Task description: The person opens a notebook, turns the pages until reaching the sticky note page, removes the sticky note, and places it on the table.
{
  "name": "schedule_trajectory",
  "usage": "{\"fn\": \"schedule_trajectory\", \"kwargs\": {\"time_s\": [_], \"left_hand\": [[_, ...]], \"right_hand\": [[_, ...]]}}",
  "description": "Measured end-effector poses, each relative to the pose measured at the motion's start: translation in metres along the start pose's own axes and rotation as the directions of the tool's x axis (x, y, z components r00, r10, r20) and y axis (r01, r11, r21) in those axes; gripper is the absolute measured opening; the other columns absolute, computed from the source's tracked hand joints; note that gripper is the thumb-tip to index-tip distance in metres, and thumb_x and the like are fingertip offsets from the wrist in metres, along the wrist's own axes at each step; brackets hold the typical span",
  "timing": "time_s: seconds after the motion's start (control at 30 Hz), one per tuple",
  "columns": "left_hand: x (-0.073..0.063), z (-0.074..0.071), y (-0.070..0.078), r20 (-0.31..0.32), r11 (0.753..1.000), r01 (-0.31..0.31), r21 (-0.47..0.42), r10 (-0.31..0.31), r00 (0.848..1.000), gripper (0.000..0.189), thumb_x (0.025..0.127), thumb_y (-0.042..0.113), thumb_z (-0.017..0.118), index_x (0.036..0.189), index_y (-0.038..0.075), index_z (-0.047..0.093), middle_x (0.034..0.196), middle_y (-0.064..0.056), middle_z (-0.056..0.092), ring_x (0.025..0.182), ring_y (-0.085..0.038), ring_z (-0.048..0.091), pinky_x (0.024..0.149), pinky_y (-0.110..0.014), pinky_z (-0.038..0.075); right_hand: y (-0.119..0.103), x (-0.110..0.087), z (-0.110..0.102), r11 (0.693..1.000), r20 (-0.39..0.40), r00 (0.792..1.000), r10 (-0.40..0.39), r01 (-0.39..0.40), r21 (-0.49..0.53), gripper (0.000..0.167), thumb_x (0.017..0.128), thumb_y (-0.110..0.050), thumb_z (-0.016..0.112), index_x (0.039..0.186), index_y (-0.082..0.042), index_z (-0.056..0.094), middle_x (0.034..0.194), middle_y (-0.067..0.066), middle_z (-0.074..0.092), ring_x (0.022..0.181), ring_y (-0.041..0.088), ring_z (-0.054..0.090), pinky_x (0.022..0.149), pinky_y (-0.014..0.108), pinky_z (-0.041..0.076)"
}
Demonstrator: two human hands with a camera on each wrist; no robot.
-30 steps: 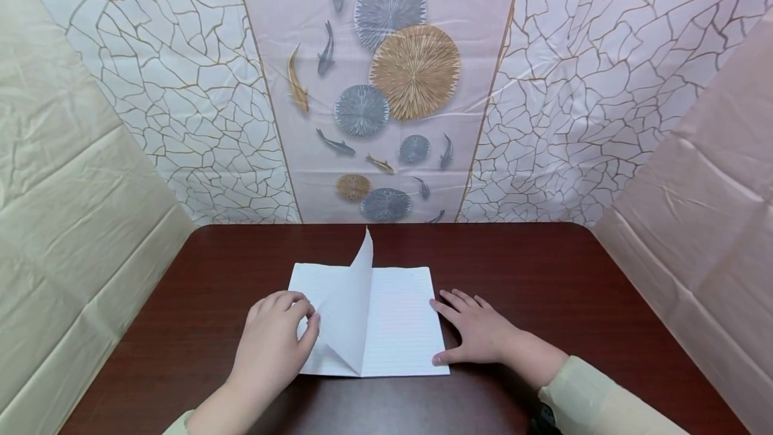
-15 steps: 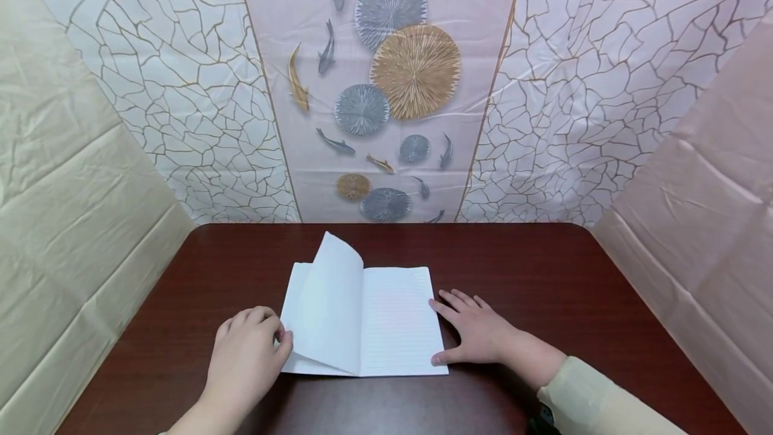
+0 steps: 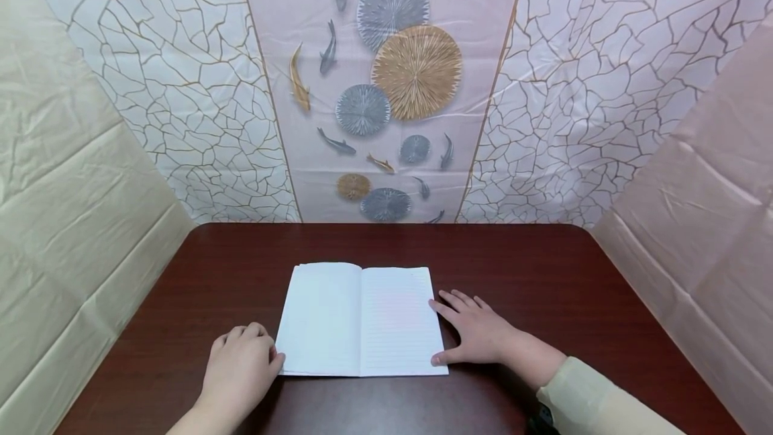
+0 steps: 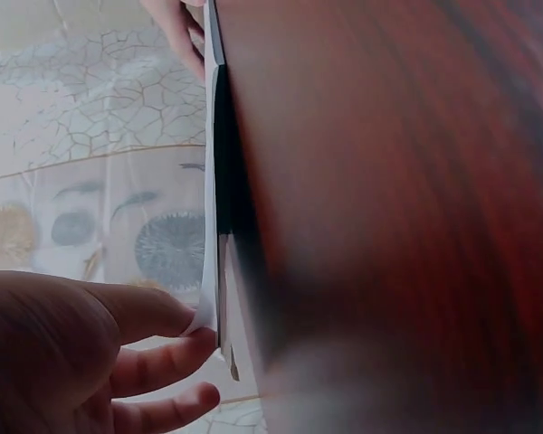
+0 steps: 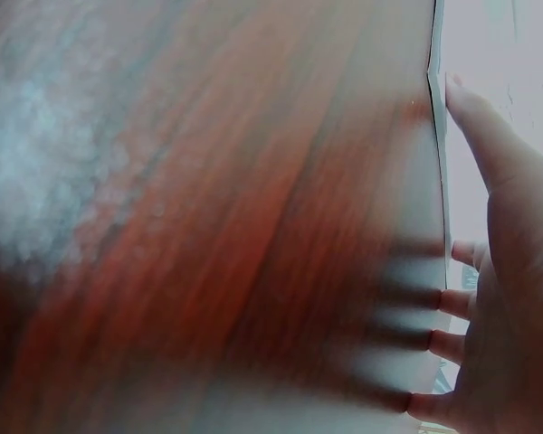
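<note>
An open notebook [image 3: 401, 321] lies on the table, its ruled right page showing and a paler page [image 3: 320, 321] spread over the left side. At the near left corner, my left hand [image 3: 238, 364] pinches the edge of that page between thumb and index finger. The left wrist view shows the thumb [image 4: 149, 310] bending the paper slightly, with the other fingers below. My right hand [image 3: 477, 334] rests spread out at the right edge, thumb and index fingertip touching the page margin. In the right wrist view its fingers [image 5: 452, 345] are straight and apart.
The dark red-brown wooden table [image 3: 519, 254] has rounded far corners. Behind it hangs a patterned cloth [image 3: 386, 86] with fish and round leaf shapes. Pale creased cloths [image 3: 78, 220] stand along both sides.
My left hand has moved left and down, bringing the raised page over from near the middle until it lies flat on the left side. The right hand has stayed in place.
</note>
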State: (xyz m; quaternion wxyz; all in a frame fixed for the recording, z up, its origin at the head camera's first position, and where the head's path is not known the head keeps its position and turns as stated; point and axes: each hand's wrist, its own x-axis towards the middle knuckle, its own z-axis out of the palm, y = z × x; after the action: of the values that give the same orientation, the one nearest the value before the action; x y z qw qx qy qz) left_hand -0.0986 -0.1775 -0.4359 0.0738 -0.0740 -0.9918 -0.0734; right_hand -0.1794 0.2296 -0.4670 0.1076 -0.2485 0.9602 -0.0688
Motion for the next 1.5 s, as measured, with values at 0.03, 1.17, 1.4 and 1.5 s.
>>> {"fn": "schedule_trajectory", "kwargs": {"time_s": [0.03, 1.17, 1.4, 1.5], "left_hand": [[0.000, 0.001, 0.000, 0.014, 1.000, -0.002, 0.002, 0.002, 1.000, 0.027, 0.084, 0.026, 0.072, 0.062, 0.022, 0.058, 0.097, -0.004, 0.064, 0.098, -0.033, 0.059, 0.088, -0.060, 0.043], [0.020, 0.008, 0.016, 0.109, 0.998, -0.059, 0.025, 0.056, 0.993, 0.022, 0.080, 0.028, 0.074, 0.074, 0.018, 0.055, 0.077, 0.002, 0.049, 0.082, -0.025, 0.052, 0.072, -0.046, 0.042], [0.032, 0.011, 0.050, 0.030, 0.991, -0.133, -0.015, 0.133, 0.991, 0.029, 0.083, 0.040, 0.076, 0.091, 0.015, 0.064, 0.091, -0.002, 0.060, 0.094, -0.029, 0.059, 0.076, -0.048, 0.047], [0.037, 0.015, 0.062, 0.037, 0.982, -0.182, -0.046, 0.184, 0.982, 0.035, 0.084, 0.042, 0.076, 0.100, 0.012, 0.065, 0.101, -0.006, 0.063, 0.101, -0.030, 0.060, 0.080, -0.048, 0.049]], "right_hand": [[0.000, 0.000, 0.000, 1.000, 0.000, 1.000, 0.001, -0.001, 0.002, 0.109, 0.071, -0.087, 0.056, 0.157, -0.023, 0.032, 0.162, 0.010, 0.026, 0.148, 0.036, 0.021, 0.111, 0.066, 0.022], [-0.003, 0.001, -0.004, 1.000, 0.018, 1.000, 0.013, -0.013, -0.003, 0.111, 0.070, -0.089, 0.054, 0.157, -0.024, 0.031, 0.162, 0.008, 0.026, 0.148, 0.034, 0.021, 0.112, 0.064, 0.023], [-0.002, 0.000, -0.002, 1.000, 0.003, 1.000, 0.006, -0.006, 0.008, 0.110, 0.070, -0.088, 0.057, 0.156, -0.024, 0.032, 0.161, 0.009, 0.026, 0.148, 0.035, 0.022, 0.111, 0.065, 0.022], [-0.002, 0.000, -0.002, 1.000, 0.002, 1.000, 0.005, -0.005, 0.002, 0.110, 0.070, -0.088, 0.056, 0.157, -0.024, 0.032, 0.162, 0.008, 0.026, 0.148, 0.035, 0.022, 0.111, 0.065, 0.022]]}}
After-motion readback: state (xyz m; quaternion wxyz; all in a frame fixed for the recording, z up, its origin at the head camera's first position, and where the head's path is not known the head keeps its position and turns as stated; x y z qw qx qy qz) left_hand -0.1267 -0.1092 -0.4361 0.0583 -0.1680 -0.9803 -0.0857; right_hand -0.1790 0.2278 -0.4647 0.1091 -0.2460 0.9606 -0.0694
